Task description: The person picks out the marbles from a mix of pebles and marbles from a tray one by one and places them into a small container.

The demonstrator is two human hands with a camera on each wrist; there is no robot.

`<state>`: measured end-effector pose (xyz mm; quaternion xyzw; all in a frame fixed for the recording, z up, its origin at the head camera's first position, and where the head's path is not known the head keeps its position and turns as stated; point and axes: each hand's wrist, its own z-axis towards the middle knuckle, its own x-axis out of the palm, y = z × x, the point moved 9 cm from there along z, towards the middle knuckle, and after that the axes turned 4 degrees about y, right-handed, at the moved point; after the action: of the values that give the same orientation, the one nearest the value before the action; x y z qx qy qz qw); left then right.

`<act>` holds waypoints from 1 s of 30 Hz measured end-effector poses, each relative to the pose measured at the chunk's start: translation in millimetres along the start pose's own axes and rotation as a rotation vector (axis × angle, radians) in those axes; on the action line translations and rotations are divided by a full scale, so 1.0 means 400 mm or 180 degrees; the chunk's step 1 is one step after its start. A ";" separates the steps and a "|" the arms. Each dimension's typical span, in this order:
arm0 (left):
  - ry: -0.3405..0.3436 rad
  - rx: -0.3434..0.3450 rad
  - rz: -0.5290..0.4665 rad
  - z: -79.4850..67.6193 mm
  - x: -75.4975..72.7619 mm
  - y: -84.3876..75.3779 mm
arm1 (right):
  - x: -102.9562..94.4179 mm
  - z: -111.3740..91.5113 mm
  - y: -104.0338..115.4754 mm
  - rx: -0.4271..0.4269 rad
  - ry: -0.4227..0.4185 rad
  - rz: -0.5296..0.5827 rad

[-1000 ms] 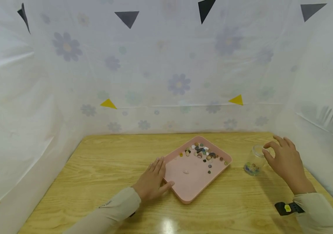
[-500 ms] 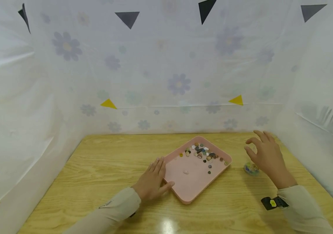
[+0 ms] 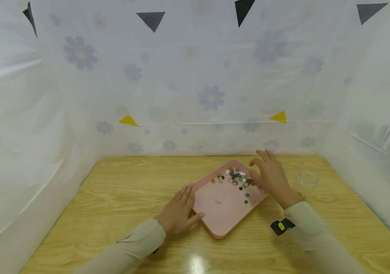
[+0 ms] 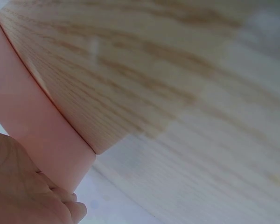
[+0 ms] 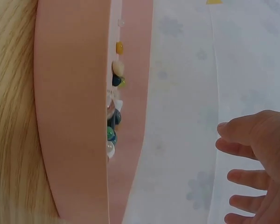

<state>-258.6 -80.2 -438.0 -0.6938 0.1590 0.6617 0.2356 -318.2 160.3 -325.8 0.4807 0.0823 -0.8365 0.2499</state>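
A pink tray (image 3: 229, 213) lies slantwise on the table with several small coloured stones (image 3: 235, 176) gathered toward its far corner. My left hand (image 3: 178, 211) rests along the tray's left rim, fingers straight and thumb spread; the left wrist view shows the hand (image 4: 23, 186) against the tray's outer wall (image 4: 42, 116). Over the tray's right rim hovers my right hand (image 3: 271, 177), fingers loosely bent. The right wrist view shows nothing held in that hand (image 5: 256, 163), apart from the stones (image 5: 113, 119). A clear glass jar (image 3: 307, 179) stands right of it, its lower part hidden by the wrist.
The wooden table (image 3: 130, 190) reaches back to a flower-patterned white sheet (image 3: 181, 87). More white sheeting (image 3: 379, 125) closes off the right side, and the left side likewise. A lone pale stone (image 3: 218, 201) lies mid-tray.
My right hand has moved left from the jar's mouth to above the tray's right rim. The left hand and the tray stay in place.
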 end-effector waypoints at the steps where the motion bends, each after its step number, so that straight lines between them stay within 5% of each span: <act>1: -0.0002 -0.0002 0.0001 0.000 -0.001 0.000 | 0.011 0.008 0.010 -0.0016 0.0027 -0.0004; 14: -0.0018 0.0020 -0.0004 -0.002 -0.008 -0.003 | 0.167 0.068 0.079 0.0014 0.0433 0.0179; 30: -0.0038 0.0035 0.0014 -0.003 -0.006 0.000 | 0.293 0.080 0.066 0.0201 0.0564 0.0101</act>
<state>-257.7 -81.2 -435.5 -0.6882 0.1627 0.6655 0.2389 -378.0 85.9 -405.4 0.5617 0.0699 -0.7888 0.2396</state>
